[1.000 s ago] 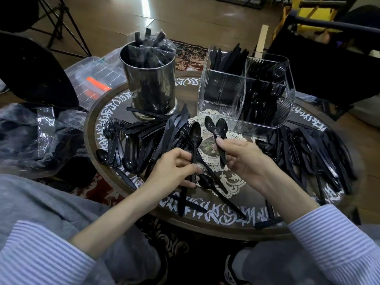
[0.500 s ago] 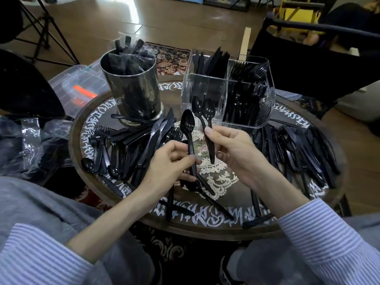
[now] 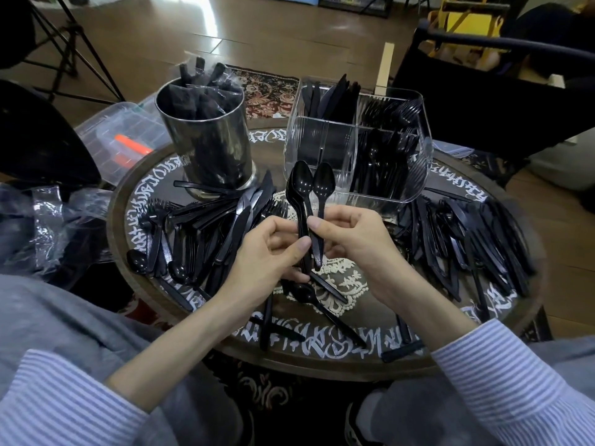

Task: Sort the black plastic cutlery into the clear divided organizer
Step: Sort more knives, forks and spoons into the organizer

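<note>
Above the middle of the round table [image 3: 322,358] my two hands meet around a small bunch of black plastic spoons [image 3: 309,188], bowls up. My left hand [image 3: 267,255] pinches the spoon handles from the left. From the right, my right hand [image 3: 351,239] grips the same handles. The clear divided organizer [image 3: 360,143] stands just behind the spoons; it holds knives in its back left section, forks at back right and more cutlery at front right. Its front left section looks bare.
A steel cylinder [image 3: 206,146] stuffed with wrapped black items stands at back left. Loose black cutlery lies in a pile left of centre [image 3: 206,233] and another at the right [image 3: 467,239]. A clear lidded box [image 3: 119,136] and crumpled plastic bags [image 3: 48,220] sit beyond the left edge.
My left hand brought its single spoon rightward against the spoons in my right hand. Both hands now hold them together as one bunch, lifted nearer the organizer.
</note>
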